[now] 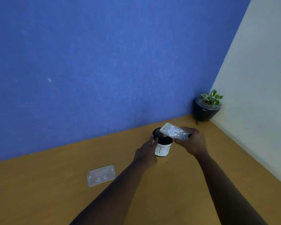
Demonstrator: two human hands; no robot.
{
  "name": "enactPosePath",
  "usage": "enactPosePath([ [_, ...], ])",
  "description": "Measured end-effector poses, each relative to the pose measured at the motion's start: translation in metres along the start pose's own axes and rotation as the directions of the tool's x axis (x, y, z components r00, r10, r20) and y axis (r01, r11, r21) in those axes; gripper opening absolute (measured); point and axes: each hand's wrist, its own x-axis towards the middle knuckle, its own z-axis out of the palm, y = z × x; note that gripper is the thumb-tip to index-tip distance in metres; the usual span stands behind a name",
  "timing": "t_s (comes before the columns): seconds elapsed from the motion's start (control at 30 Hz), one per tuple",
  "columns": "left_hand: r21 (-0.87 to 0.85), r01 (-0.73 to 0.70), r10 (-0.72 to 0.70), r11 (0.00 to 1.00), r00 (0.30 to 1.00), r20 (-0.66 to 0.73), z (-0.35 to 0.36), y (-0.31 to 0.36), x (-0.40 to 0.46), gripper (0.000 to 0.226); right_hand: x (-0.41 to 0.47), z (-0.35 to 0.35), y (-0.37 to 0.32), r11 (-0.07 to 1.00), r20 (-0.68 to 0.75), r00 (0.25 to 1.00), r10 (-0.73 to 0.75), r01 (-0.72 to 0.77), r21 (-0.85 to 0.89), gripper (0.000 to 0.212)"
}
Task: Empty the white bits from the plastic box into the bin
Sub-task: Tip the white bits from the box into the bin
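A clear plastic lid (101, 175) lies flat on the wooden table (39, 192), near left. Further right, the left hand (146, 153) grips the side of the small black-and-white bin (162, 148). The right hand (193, 144) holds the clear plastic box (174, 131) tilted above the bin's mouth, white bits (173, 132) inside it. A potted plant (207, 106) stands in the far right corner.

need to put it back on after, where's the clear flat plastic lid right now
In the head view, the clear flat plastic lid lies on the wooden table, on the person's left, nearer than the small black-and-white bin.
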Motion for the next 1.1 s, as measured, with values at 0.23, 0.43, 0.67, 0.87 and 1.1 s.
enactPosePath([
  [0.23,0.11,0.011,-0.015,0.994,0.999,0.031,0.003,0.008,0.0,0.079,0.01,-0.008,0.004,0.987,0.047,0.997,-0.062,0.069,-0.146,0.064],
  [0.43,0.127,0.04,-0.049,0.991,0.996,0.07,0.001,0.009,0.004,0.082,0.021,-0.009,-0.002,0.964,0.115,0.988,-0.099,0.124,-0.236,0.063],
  [0.67,0.135,0.036,-0.049,0.99,0.994,0.094,-0.002,0.009,0.008,0.084,0.033,-0.007,-0.008,0.918,0.209,0.972,-0.109,0.179,-0.353,0.066],
  [0.87,0.158,0.018,-0.036,0.987,0.993,0.112,-0.006,0.007,0.013,0.082,0.04,-0.004,-0.015,0.883,0.272,0.956,-0.112,0.221,-0.415,0.065],
  [1.1,0.15,0.012,-0.032,0.989,0.991,0.132,-0.008,0.007,0.013,0.084,0.041,0.0,-0.019,0.859,0.306,0.943,-0.13,0.262,-0.44,0.066],
])
